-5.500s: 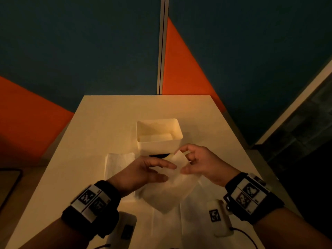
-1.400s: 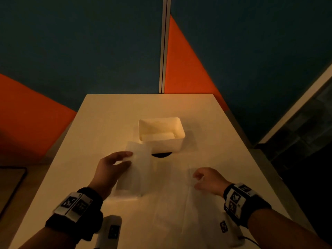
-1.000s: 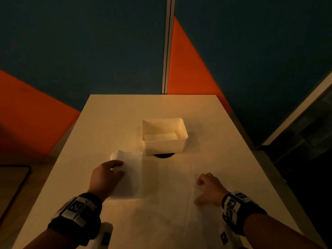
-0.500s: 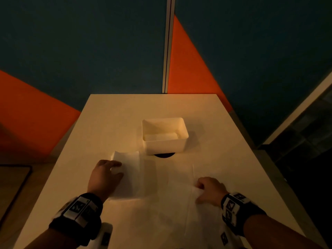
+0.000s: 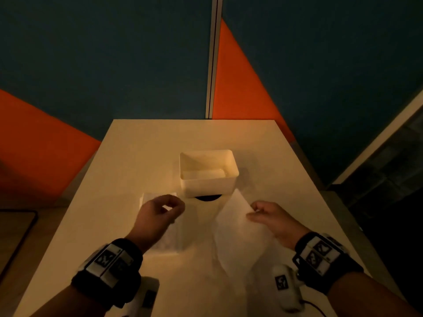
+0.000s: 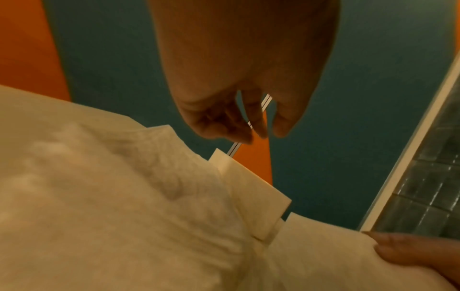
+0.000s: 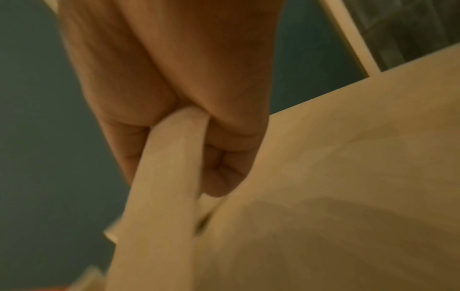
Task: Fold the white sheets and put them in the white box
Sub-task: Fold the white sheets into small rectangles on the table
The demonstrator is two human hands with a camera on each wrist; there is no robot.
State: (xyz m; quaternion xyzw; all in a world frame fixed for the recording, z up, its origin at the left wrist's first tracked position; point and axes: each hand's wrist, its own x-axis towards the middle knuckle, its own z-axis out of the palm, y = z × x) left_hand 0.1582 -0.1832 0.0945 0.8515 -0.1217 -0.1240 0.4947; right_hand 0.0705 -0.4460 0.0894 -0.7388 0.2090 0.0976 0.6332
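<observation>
The white box point(image 5: 206, 187) stands mid-table with a folded sheet point(image 5: 203, 173) lying inside it. My right hand point(image 5: 253, 212) pinches the far edge of a white sheet point(image 5: 235, 227) and holds it raised off the table, just right of the box. The right wrist view shows that sheet point(image 7: 161, 196) clamped between thumb and fingers of the right hand point(image 7: 174, 167). My left hand point(image 5: 176, 208) hovers over a folded sheet point(image 5: 148, 197) left of the box, fingers loosely curled and holding nothing. Its fingers point(image 6: 259, 130) hang free above the sheets in the left wrist view.
A black round spot point(image 5: 207, 198) shows at the box's front foot. More white sheets point(image 5: 201, 271) cover the near table. Two white devices point(image 5: 286, 291) point(image 5: 146, 296) hang by the near edge. Blue and orange wall panels point(image 5: 240, 92) stand behind the table point(image 5: 160, 138).
My right hand has pinched a sheet's edge and lifted it up toward the box. My left hand has risen off the folded sheet, its fingers now curled.
</observation>
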